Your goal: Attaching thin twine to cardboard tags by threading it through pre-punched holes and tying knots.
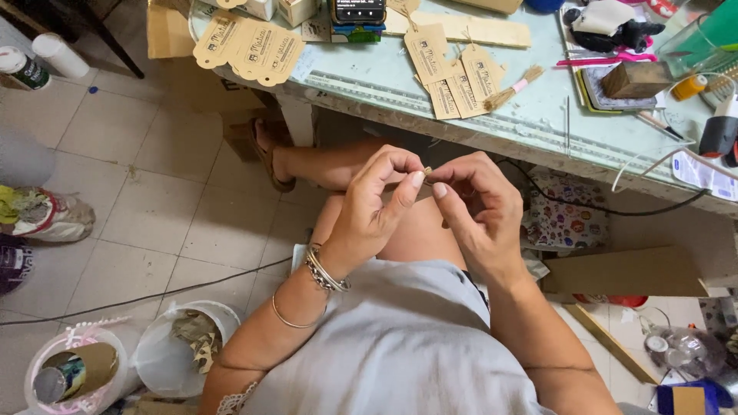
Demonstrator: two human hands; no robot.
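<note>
Hands meet above the lap: left hand (374,201) and right hand (474,201) both pinch a tiny pale piece (427,171) between fingertips, below the bench (384,73) edge with paper tags (247,46).

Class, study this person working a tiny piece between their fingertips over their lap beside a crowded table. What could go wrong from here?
1. The tiny piece is pinched only by the fingertips of the left hand and right hand; it might slip and drop to the tiled floor.
2. The cardboard tags overhang the table edge and could be knocked off.
</note>
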